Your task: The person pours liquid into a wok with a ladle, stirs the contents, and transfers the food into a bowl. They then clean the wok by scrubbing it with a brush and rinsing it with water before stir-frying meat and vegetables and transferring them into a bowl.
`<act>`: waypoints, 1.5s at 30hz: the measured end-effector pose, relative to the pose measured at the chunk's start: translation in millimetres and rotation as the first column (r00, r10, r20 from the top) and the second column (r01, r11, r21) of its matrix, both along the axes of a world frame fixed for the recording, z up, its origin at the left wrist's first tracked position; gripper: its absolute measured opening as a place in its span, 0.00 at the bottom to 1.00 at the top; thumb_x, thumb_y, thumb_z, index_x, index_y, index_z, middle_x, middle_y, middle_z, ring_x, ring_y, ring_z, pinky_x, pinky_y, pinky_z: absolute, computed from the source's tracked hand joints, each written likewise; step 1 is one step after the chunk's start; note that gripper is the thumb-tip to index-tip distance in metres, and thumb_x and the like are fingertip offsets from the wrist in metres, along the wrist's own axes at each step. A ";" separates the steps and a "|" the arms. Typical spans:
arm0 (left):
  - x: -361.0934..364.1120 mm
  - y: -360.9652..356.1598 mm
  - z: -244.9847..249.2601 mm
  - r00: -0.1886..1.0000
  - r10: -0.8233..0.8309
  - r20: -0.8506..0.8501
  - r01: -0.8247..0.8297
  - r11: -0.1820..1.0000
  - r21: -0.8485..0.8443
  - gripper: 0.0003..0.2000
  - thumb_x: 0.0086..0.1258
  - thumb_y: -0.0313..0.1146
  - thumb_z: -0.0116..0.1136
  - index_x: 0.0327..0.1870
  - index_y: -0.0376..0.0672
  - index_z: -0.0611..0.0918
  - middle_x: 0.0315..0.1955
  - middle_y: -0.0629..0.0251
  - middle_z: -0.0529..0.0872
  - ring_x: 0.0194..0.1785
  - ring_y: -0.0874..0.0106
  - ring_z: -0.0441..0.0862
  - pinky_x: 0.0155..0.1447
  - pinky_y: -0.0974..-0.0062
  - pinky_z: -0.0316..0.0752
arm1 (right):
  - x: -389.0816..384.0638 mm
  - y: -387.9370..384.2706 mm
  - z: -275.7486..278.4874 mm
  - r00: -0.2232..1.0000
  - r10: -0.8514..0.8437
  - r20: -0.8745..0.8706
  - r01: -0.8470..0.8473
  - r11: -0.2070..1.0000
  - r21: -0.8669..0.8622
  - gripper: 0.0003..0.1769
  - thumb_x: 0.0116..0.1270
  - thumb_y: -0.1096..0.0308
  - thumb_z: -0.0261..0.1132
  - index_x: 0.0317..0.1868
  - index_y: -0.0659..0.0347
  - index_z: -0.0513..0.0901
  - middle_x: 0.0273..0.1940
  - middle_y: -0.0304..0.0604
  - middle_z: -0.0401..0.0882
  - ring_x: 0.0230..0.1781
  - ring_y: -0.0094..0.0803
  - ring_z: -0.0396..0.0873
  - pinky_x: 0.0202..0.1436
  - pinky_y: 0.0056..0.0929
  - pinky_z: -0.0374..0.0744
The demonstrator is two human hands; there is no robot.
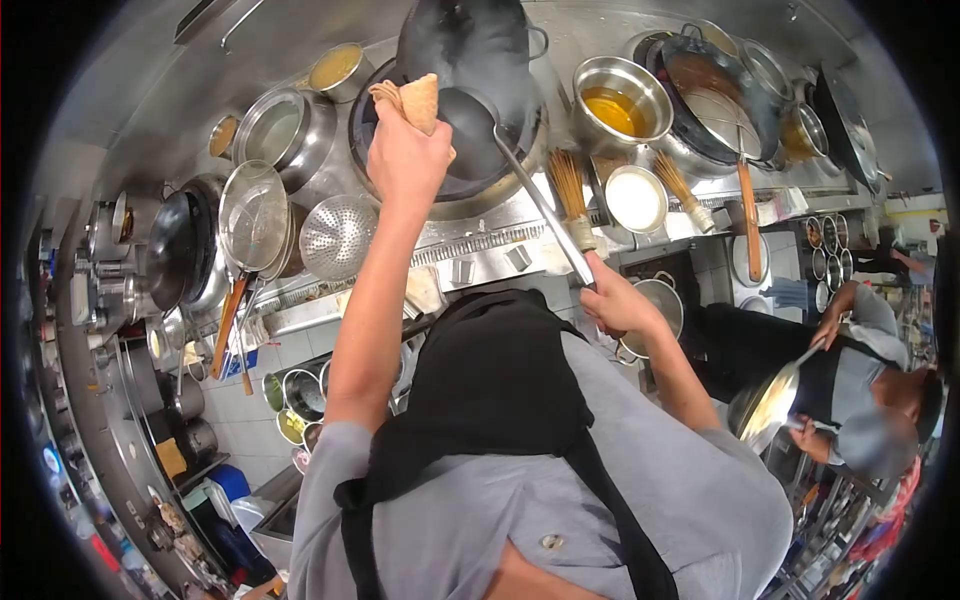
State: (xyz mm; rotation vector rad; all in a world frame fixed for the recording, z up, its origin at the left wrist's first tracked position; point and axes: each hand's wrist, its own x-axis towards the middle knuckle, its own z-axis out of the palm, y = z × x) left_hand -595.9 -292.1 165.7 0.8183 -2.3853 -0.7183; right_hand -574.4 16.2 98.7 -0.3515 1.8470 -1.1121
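My left hand (408, 160) is closed around a folded tan cloth (418, 100), up against the near left side of a black wok (462, 40) on the range. Whether the cloth wraps a wok handle is hidden. In my right hand (618, 302) is the end of a long metal ladle (545, 205). The ladle's dark round bowl (468, 122) rests low at the wok's near part. Steam rises around the wok.
Right of the wok stand a pot of yellow oil (612, 112), bamboo brushes (568, 190) and a bowl of white stuff (635, 198). Strainers (253, 215) hang at left over the range edge. At right, a co-worker (850, 360) holds a pan (765, 405).
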 end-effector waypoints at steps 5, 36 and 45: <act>22.5 19.9 -27.3 0.996 -0.086 -0.039 0.082 0.992 -0.095 0.25 0.53 0.36 0.67 0.50 0.38 0.70 0.40 0.49 0.81 0.46 0.48 0.79 0.48 0.52 0.73 | -9.6 14.2 1.7 0.989 0.009 0.151 0.004 0.996 -0.090 0.22 0.62 0.76 0.52 0.56 0.63 0.58 0.18 0.35 0.65 0.11 0.24 0.66 0.10 0.27 0.65; 41.5 -45.7 -214.3 0.954 0.297 -0.034 0.040 -0.017 0.999 0.16 0.68 0.44 0.61 0.47 0.43 0.76 0.34 0.66 0.83 0.29 0.71 0.82 0.27 0.70 0.74 | -91.9 33.9 -9.7 0.662 -0.698 0.274 0.747 0.646 -0.157 0.04 0.69 0.71 0.57 0.39 0.61 0.72 0.20 0.30 0.67 0.14 0.17 0.66 0.12 0.18 0.63; 25.0 -50.4 -253.2 0.964 0.262 -0.049 0.042 0.033 0.999 0.21 0.72 0.44 0.56 0.47 0.29 0.78 0.37 0.58 0.84 0.35 0.70 0.84 0.35 0.67 0.79 | -22.8 2.3 58.2 0.755 -0.553 0.352 0.647 0.714 -0.267 0.09 0.69 0.72 0.55 0.49 0.61 0.72 0.19 0.28 0.62 0.11 0.17 0.61 0.10 0.19 0.61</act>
